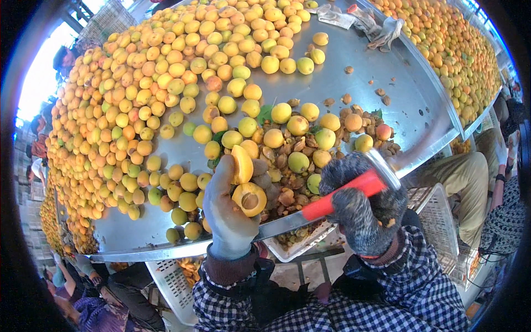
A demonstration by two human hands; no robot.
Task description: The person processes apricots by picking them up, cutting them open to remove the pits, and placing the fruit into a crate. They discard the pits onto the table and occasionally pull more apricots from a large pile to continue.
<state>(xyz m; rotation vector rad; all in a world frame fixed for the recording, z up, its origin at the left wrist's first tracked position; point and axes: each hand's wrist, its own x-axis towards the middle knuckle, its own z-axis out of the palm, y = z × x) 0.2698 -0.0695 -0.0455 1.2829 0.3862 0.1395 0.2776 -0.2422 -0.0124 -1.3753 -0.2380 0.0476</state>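
Left hand: the gloved left hand (229, 213) is closed around a split apricot (246, 185), fingers curled behind it and thumb in front; the two halves gape apart, the lower one with its pit (250, 201) seated in the flesh.

Right hand: the right hand (362, 202), in a dark knit glove, is clenched tight on the red handle of a knife (332, 200); the blade runs from the fist toward the split apricot and passes just below it.

Split apricot: it sits above the near rim of the table (387, 83), just this side of the pit pile.

Done: this fruit is cut open, and beside it a heap of brown pits (287, 166) lies on the metal (a fair number, so many fruits look already dealt with). A few stray pits lie further out from the split apricot, toward the far rim.

Left: the pit is not yet out of the half in hand. Beyond the split apricot a great mound of whole apricots (155, 94) covers most of the table, and a dozen or so loose ones ring the pit pile. By my reckoning, the bulk of the work remains.

Below the table: a white crate (437, 216) stands under the near rim, beside the right hand; what it holds I cannot tell clearly.

Far rim: grey gloves (359, 19) lie bunched, well apart from the split apricot.
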